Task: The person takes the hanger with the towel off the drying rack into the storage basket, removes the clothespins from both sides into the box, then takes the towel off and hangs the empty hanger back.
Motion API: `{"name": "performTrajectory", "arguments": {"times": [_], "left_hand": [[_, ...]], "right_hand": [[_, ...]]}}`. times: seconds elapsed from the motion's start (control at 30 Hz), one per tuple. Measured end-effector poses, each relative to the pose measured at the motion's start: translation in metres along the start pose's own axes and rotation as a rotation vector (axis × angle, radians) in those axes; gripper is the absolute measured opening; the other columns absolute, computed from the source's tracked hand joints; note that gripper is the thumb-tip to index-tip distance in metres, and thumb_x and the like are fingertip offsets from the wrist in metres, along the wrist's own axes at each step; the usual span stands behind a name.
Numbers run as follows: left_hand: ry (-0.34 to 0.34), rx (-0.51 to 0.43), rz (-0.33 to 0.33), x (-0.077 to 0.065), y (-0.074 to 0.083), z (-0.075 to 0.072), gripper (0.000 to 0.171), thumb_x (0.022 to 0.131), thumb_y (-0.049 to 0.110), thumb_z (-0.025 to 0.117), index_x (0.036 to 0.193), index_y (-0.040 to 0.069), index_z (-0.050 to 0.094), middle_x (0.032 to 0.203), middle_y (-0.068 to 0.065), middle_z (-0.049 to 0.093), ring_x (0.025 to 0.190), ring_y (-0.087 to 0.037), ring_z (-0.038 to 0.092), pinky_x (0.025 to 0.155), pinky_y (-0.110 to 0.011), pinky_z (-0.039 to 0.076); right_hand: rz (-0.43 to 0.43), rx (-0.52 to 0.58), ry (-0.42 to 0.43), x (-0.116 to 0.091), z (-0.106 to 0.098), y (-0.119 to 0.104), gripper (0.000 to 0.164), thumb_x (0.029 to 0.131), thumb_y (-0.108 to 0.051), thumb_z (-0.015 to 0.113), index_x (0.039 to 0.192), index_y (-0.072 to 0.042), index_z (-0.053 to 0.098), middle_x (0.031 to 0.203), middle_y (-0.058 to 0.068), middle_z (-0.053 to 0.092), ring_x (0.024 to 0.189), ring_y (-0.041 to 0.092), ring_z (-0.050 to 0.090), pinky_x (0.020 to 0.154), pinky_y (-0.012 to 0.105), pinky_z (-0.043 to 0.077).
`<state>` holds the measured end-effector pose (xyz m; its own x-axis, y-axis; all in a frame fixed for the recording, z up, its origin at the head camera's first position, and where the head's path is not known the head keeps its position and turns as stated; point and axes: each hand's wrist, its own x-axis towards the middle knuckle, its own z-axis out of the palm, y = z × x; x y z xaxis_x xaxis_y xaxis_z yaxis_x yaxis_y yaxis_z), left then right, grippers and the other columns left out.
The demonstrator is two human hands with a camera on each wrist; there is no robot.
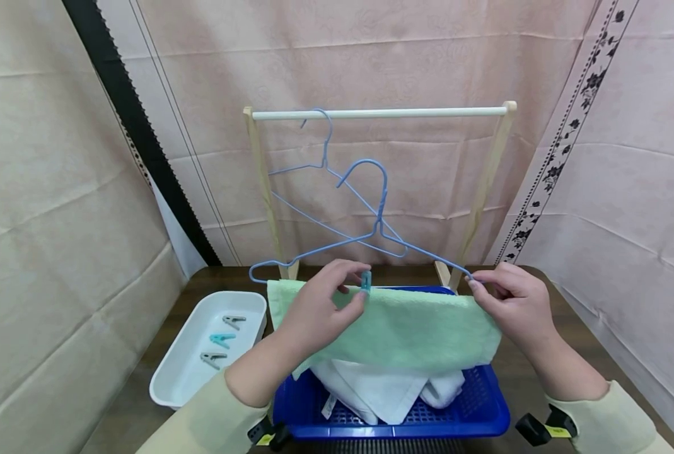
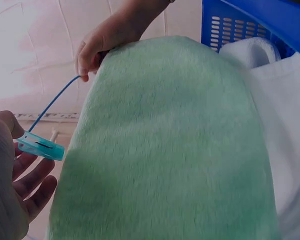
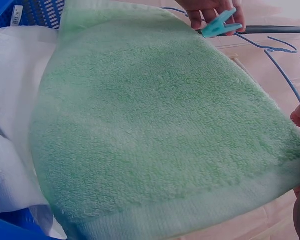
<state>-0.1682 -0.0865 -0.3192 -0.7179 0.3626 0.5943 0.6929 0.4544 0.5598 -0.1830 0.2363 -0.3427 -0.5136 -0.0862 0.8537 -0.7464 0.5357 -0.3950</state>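
A pale green towel (image 1: 416, 328) hangs folded over the lower part of a blue clothes hanger (image 1: 383, 195), whose bottom bar is hidden under the cloth. My right hand (image 1: 515, 306) pinches the right end of this hanger beside the towel's upper corner. Between thumb and fingers, my left hand (image 1: 319, 309) holds a teal clothespin (image 2: 42, 146) close to the towel's top edge, left of the middle. In the right wrist view the clothespin (image 3: 220, 25) appears at that edge; whether it touches the cloth, I cannot tell.
Below the towel stands a blue basket (image 1: 393, 431) with white cloths (image 1: 388, 391) inside. At left, a white tray (image 1: 163, 378) holds several clothespins (image 1: 222, 340). Behind, another blue hanger (image 1: 326, 142) hangs at the left of a rack with a white rail (image 1: 393, 113).
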Motion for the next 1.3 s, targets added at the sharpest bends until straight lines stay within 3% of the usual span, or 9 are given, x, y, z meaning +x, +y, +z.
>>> {"name": "performTrajectory", "arguments": {"times": [0.37,0.6,0.8,0.97,1.3], "left_hand": [[0.028,0.113,-0.053,-0.02,-0.017,-0.03,0.037,0.09,0.01,0.068,0.125,0.021,0.063,0.11,0.01,0.062,0.098,-0.004,0.06,0.08,-0.029,0.054],[0.015,0.187,-0.128,-0.033,-0.02,-0.051,0.037,0.09,0.014,0.069,0.126,0.022,0.063,0.109,0.009,0.063,0.093,-0.011,0.061,0.076,-0.036,0.054],[0.023,0.271,-0.136,-0.051,-0.032,-0.065,0.037,0.089,0.013,0.07,0.125,0.021,0.064,0.107,0.012,0.061,0.091,-0.007,0.057,0.072,-0.03,0.053],[0.035,0.337,-0.139,-0.065,-0.041,-0.078,0.036,0.089,0.013,0.069,0.123,0.02,0.065,0.109,0.011,0.062,0.094,-0.009,0.059,0.077,-0.034,0.054],[-0.022,0.417,-0.232,-0.09,-0.063,-0.101,0.034,0.09,0.014,0.068,0.124,0.02,0.065,0.114,0.006,0.064,0.101,-0.016,0.06,0.084,-0.046,0.053]], "right_hand": [[0.009,0.009,0.003,0.0,-0.004,0.002,0.022,0.068,0.017,0.075,0.081,0.0,0.076,0.059,-0.005,0.037,0.056,0.002,0.033,0.048,0.019,0.026],[-0.005,0.032,0.023,0.004,-0.007,0.003,0.018,0.069,0.017,0.073,0.08,0.002,0.075,0.059,-0.006,0.037,0.055,0.002,0.032,0.047,0.019,0.025],[-0.017,0.058,0.036,0.006,-0.006,-0.007,0.015,0.067,0.019,0.069,0.077,0.008,0.072,0.058,-0.004,0.035,0.055,0.0,0.031,0.047,0.019,0.024],[0.0,0.029,0.014,0.004,-0.008,-0.001,0.018,0.067,0.02,0.072,0.079,0.006,0.073,0.059,-0.005,0.037,0.056,0.0,0.032,0.047,0.019,0.025],[-0.027,0.038,0.021,0.002,-0.008,0.005,0.019,0.067,0.018,0.073,0.079,0.003,0.075,0.059,-0.006,0.038,0.055,0.001,0.033,0.047,0.019,0.025]]}}
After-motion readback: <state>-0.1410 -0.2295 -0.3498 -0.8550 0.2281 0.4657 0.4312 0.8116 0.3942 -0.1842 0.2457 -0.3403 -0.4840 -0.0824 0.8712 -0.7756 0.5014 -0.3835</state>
